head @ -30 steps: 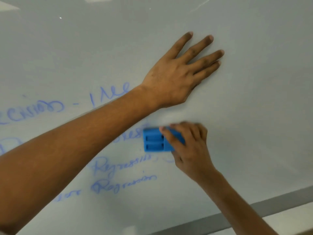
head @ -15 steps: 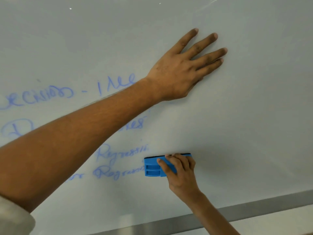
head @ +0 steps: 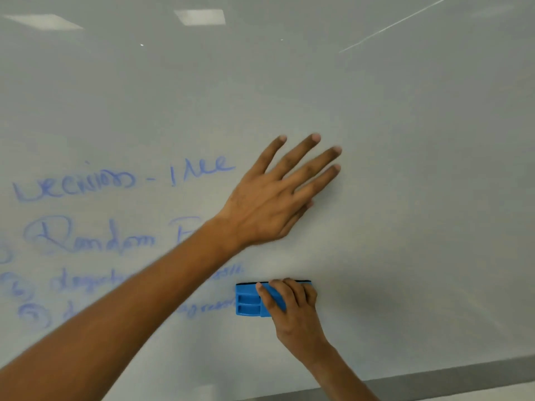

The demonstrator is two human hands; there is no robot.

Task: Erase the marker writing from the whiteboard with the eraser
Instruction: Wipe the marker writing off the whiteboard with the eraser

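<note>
Where the whiteboard [head: 405, 198] fills the view: left hand [head: 275, 204] laid flat against the surface, 4 fingers spread and pointing up-right, nothing held. Forearm crossing from lower left, covering part of the writing.

Right hand [head: 292, 308] below it, grip closed over the blue eraser [head: 249, 302], fingers curled across its top and right portion. Eraser pressed to the board, long side level, dark felt edge showing along its top; 2 recessed slots visible on its left end. No brand or label legible on it.

Blue marker writing [head: 86, 241] confined to the left half of the board, faint and blurred. Top line readable roughly as "Decision - Tree". Second line: circled mark, then "Random F", remainder hidden by the forearm. 2 lower lines numbered with circled marks; words too smeared to read, apart from tail ends just left of the eraser, the lower one almost touching it.

Board right of the hands bare. Grey frame strip [head: 463, 374] along the bottom edge. Ceiling-light reflections near the top.
</note>
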